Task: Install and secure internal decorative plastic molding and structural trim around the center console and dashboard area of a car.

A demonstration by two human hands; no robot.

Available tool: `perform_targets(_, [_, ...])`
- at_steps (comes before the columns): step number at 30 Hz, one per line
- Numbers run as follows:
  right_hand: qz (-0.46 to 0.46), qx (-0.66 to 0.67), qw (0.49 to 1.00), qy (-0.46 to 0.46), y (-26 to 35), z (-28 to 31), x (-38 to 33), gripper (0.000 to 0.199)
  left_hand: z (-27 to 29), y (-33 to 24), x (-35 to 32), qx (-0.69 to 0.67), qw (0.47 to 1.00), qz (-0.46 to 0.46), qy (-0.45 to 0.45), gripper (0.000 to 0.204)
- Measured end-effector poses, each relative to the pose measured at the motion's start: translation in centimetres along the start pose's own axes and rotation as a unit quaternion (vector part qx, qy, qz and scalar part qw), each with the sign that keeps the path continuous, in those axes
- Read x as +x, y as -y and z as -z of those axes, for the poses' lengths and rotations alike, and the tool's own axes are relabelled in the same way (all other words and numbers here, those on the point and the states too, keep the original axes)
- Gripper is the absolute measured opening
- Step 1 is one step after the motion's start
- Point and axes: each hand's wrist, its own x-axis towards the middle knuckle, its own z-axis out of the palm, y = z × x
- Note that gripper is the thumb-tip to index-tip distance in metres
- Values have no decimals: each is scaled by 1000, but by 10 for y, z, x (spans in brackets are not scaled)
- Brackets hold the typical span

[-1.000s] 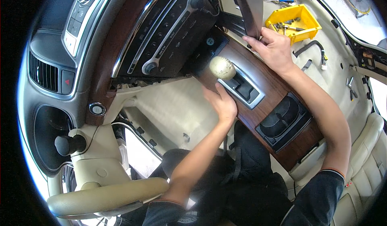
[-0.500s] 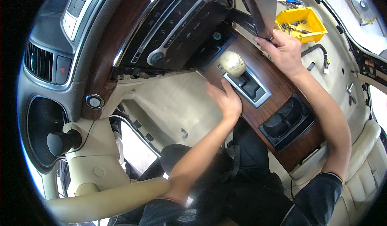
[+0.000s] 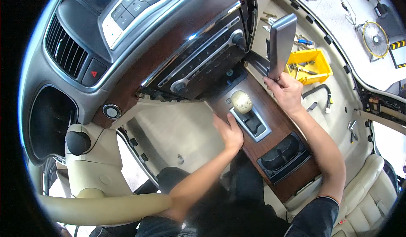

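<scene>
Overall, one dashboard (image 3: 122, 78) filled the left of the view, with one wood-grain console panel (image 3: 281, 127) slanting down from it. One pale passenger seat (image 3: 359, 194) stood at the lower right, and one beige steering wheel (image 3: 110, 209) crossed the lower left. One dark audio unit (image 3: 205, 68), fitted with two round knobs, sat above the console's far end. One long grey trim piece (image 3: 282, 42) stood nearly upright at that end, along the right edge of the console. One yellow bin (image 3: 319, 77) rested on the floor just right of it; the small hardware inside was too jumbled to count. One black cup holder (image 3: 284, 156) was set in the panel's near part. Two hands were at work. The right hand (image 3: 287, 91) held the trim piece's lower end, pinched between thumb and fingers. The left hand (image 3: 229, 131) lay at the console's left edge, thumb apart from the fingers; whether it gripped that edge, I could not tell. One silver shifter surround (image 3: 264, 136) lay between the hands and the cup holder, and one pale, round shift knob (image 3: 241, 102) rose at its far end.
</scene>
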Motion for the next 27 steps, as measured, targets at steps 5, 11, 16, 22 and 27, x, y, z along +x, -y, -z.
perform_targets(5, [-14, 20, 1000, -2, -9, 2, 1, 16, -1, -1, 0, -2, 1000, -8, 3, 59])
perform_targets(11, [-28, 33, 999, 14, -15, 4, 5, 21, -2, -4, -1, -1, 1000, 14, 11, 61])
perform_targets(16, [-10, 19, 1000, -1, -11, 5, 6, 23, 0, 0, 1, 11, 1000, -3, 15, 61])
perform_targets(22, [-41, -6, 999, 19, -18, 9, 12, 28, 2, -2, 0, 25, 999, 11, 17, 59])
perform_targets(27, [24, 12, 1000, 4, -11, 25, 7, 26, 1, -11, 1, -5, 999, -8, 32, 57])
